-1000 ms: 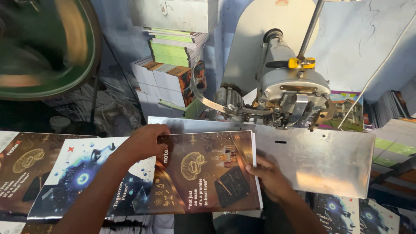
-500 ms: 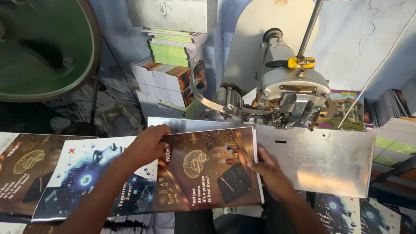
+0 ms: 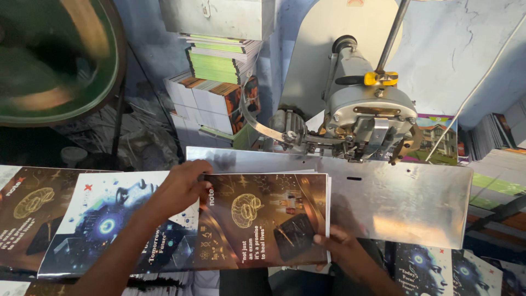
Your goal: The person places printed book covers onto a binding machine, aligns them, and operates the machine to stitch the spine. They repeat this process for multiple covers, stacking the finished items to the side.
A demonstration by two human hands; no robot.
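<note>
Hands at the stitching machine — one dark-covered notebook lies open across the sloping metal plate.

Left hand presses down on the notebook's top left edge, fingers curled over it; right hand pinches the lower right corner, thumb on top, the other fingers hidden beneath. The notebook sits just below the grey stitching head, which carries one yellow clamp. Two more printed covers — one blue, one dark brown — lie flat to the left. Three stacks of bound books stand behind, beside one blurred green flywheel.
</note>
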